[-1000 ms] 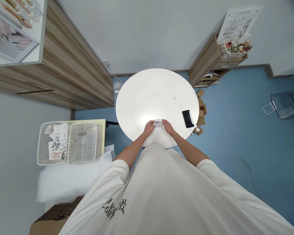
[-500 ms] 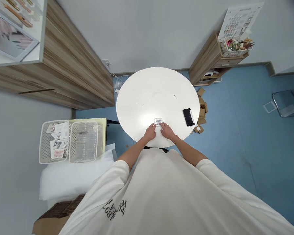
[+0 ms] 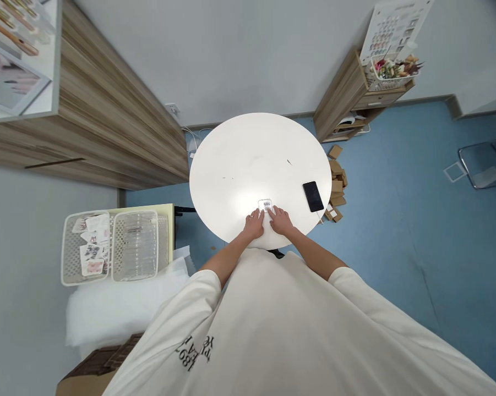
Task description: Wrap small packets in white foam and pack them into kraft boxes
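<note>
A small, flat, whitish clear case with dark print or small pieces showing at its middle lies on the white oval table near its front edge. What it contains is too small to make out. My left hand rests at the near left corner of the case, fingers stretched out and slightly apart, thumb towards its near edge. At the near right corner is my right hand, its fingers also spread, with the fingertips touching or very close to the case. Neither hand is wrapped round it.
A black phone with a white cable lies at the table's right. White baskets with printed cards and clear plastic cases stand to the left. Cardboard boxes lie on the floor beyond the table. A wooden cabinet rises at the left.
Both hands were holding the case at its sides; now it lies on the table with the fingers spread at its near edge. The look of its face has changed. The whole view has shifted slightly.
</note>
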{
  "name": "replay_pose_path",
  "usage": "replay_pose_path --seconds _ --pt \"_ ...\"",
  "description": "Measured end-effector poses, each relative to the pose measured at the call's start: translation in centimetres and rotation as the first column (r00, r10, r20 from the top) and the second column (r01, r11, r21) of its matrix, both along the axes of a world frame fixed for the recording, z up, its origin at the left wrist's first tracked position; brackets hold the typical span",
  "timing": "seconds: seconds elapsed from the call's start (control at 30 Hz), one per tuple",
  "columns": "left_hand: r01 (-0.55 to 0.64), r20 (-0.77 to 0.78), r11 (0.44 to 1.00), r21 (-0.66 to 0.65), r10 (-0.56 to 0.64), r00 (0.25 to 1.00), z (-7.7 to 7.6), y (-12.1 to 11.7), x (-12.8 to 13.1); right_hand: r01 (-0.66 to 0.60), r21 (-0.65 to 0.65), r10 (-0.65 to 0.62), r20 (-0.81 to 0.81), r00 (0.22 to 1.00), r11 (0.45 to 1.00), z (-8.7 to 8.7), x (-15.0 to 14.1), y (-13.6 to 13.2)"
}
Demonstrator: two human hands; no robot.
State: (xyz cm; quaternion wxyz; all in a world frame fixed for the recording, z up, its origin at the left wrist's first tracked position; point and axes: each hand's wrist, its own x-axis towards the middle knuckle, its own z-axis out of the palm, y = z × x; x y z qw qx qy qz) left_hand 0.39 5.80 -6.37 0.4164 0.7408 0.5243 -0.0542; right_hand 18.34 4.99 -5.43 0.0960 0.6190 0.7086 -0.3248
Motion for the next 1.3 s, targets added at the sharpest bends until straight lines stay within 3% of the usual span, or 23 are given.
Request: replay_pose_path --seconds 0.23,0.57,0.8,1.03,1.3 --pt "0.041 0.055 0.998 -0.052 -0.039 0.998 0.2 2.0 4.7 0.122 0.02 -0.123 0.049 0.991 0.992 -0.2 5.4 0.7" --pt "0.014 0.072 0.996 -0.09 -0.008 0.997 -0.6 4.3 10.3 0.134 -0.008 -0.133 0.069 0.989 0.991 1.0 11.0 3.9" --pt "0.053 0.023 0.997 -0.061 -0.052 0.998 -0.6 5.4 12.2 0.111 -0.027 -0.109 0.059 0.992 0.993 0.3 13.5 5.5" --pt "0.221 -0.203 0.975 -0.027 -0.222 0.954 -0.1 6.1 13.4 -0.009 -0.004 0.01 0.128 0.992 1.0 -0.1 14.6 6.0" --pt "0.17 -0.183 0.985 0.009 -0.165 0.969 1.1 6.0 12.2 -0.008 0.151 -0.007 0.098 0.995 0.988 0.4 13.5 5.4"
